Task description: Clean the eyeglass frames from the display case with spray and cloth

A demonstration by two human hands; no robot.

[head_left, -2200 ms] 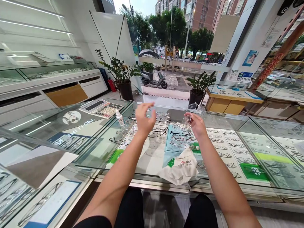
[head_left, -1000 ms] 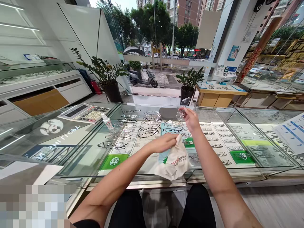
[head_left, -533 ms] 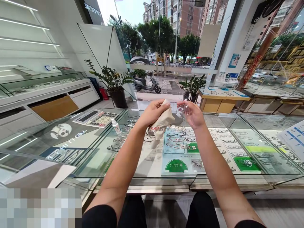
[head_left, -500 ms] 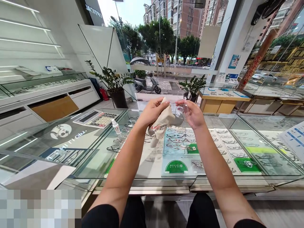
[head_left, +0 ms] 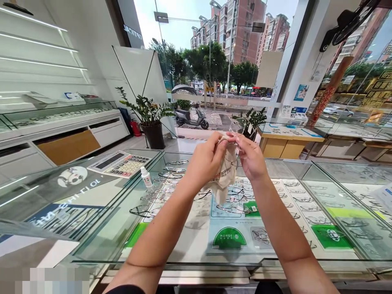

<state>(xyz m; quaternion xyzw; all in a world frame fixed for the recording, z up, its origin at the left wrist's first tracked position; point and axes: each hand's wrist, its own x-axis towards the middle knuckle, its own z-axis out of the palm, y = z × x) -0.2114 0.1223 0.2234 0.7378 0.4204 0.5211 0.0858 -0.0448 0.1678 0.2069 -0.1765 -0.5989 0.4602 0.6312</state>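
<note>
Above the glass counter, my left hand (head_left: 208,158) is closed round a beige cleaning cloth (head_left: 224,181) with printed lettering, whose loose end hangs down. My right hand (head_left: 251,158) pinches a pair of thin-framed eyeglasses (head_left: 239,125) between thumb and fingers; one clear lens stands up above the fingertips. The fingertips of both hands meet at the frame, with the cloth against it. Part of the frame is hidden by the fingers and cloth. A small white bottle (head_left: 146,177) stands on the counter to the left of my left forearm.
The glass display counter (head_left: 196,256) holds rows of eyeglasses and green cards. A large calculator (head_left: 120,164) lies at the left. Potted plants (head_left: 153,134) stand beyond the counter, and a scooter (head_left: 191,116) is parked outside the window.
My hands have come closer together, and the eyeglasses have turned so that a lens points upward. The cloth has moved right, against the frame. The camera view has tilted up slightly.
</note>
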